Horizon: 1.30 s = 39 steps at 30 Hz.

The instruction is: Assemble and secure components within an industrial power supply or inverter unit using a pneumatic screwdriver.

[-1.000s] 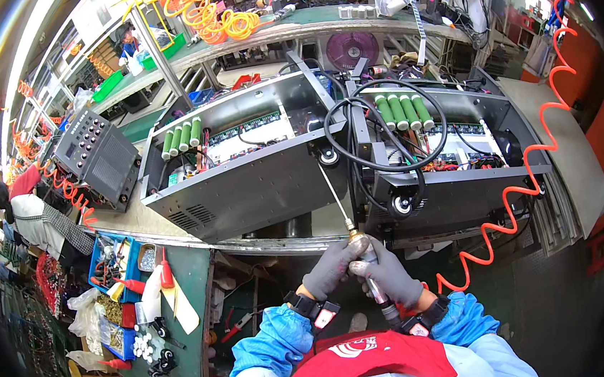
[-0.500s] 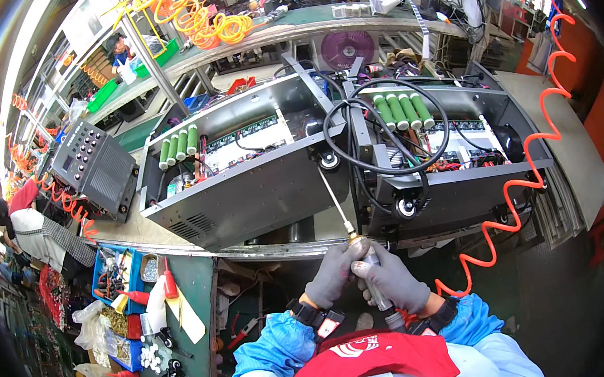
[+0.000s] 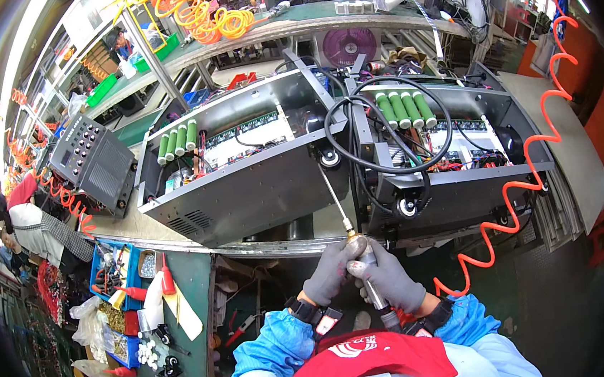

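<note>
Both gloved hands are closed around a pneumatic screwdriver (image 3: 375,287) with a long thin bit, pointing away from me. My left hand (image 3: 326,276) grips its front end by the brass-coloured collar. Behind it, my right hand (image 3: 394,281) wraps the silvery body. The bit's tip reaches the lower right part of a dark metal machine housing (image 3: 245,197), close beside a caster wheel (image 3: 329,159); whether it touches a screw is too small to tell. This housing lies with its inside exposed, showing green cylinders (image 3: 177,140) and circuit boards.
A second opened housing (image 3: 454,200) lies to the right, with a looped black cable (image 3: 386,169) over it. An orange coiled air hose (image 3: 508,203) runs down the right side. At left are a control-panel unit (image 3: 91,164) and a green bench (image 3: 191,352) with blue parts bins (image 3: 117,266).
Both hands and the screwdriver have shifted very slightly to the left. The grip on the tool is the same, and the bit stays beside the caster.
</note>
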Available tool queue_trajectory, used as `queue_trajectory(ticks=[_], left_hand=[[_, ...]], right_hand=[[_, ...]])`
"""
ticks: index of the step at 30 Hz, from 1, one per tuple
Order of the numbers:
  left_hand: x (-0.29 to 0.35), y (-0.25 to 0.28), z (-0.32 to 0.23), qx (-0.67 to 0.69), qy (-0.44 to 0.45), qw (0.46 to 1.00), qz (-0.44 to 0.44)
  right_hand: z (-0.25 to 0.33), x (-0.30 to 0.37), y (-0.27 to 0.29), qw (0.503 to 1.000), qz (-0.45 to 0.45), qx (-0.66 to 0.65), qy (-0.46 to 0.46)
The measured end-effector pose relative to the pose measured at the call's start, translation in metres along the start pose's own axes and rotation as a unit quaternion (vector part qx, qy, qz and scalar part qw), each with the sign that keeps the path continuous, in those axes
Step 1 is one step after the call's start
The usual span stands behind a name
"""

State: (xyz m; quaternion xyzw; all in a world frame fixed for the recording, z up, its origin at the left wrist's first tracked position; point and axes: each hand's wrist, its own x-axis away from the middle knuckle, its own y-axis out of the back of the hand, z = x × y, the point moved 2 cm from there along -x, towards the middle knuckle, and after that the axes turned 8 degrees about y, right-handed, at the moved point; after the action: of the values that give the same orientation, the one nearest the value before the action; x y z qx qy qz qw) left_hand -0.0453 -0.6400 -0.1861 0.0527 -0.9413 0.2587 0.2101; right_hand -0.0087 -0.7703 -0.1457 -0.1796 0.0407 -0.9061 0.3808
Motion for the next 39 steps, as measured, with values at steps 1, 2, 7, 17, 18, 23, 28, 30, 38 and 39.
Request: queue_trajectory(ticks=[1,2,7,17,18,23,28,30,38,39], left_hand=[[0.000,0.004,0.000,0.001,0.001,1.000,-0.002],[-0.002,0.010,-0.001,-0.039,0.012,0.999,0.003],[0.008,-0.003,-0.001,-0.050,0.005,0.999,-0.005],[0.011,-0.005,-0.007,-0.103,-0.001,0.994,-0.026],[0.011,-0.006,-0.007,-0.103,-0.002,0.994,-0.026],[0.006,0.000,-0.005,-0.088,-0.006,0.996,-0.027],[0.000,0.007,0.004,-0.068,-0.011,0.997,-0.025],[-0.002,0.011,0.008,-0.075,-0.017,0.997,-0.020],[0.004,0.014,0.002,-0.078,-0.008,0.997,-0.018],[0.005,0.010,0.000,-0.077,-0.008,0.997,-0.019]], right_hand=[[-0.005,-0.002,0.001,1.000,0.002,-0.001,-0.002],[-0.010,-0.007,0.004,1.000,0.005,0.012,0.006],[-0.015,0.003,0.006,1.000,-0.003,0.011,0.026],[-0.007,0.010,0.004,0.998,0.004,0.026,0.058],[-0.006,0.009,0.004,0.998,0.007,0.023,0.060],[-0.004,0.005,0.004,0.998,0.010,0.034,0.061],[-0.018,-0.003,0.003,0.993,-0.011,0.055,0.103],[-0.022,-0.006,0.003,0.987,-0.025,0.100,0.120],[-0.020,-0.004,-0.002,0.990,-0.026,0.094,0.103],[-0.018,-0.003,-0.001,0.991,-0.018,0.077,0.105]])
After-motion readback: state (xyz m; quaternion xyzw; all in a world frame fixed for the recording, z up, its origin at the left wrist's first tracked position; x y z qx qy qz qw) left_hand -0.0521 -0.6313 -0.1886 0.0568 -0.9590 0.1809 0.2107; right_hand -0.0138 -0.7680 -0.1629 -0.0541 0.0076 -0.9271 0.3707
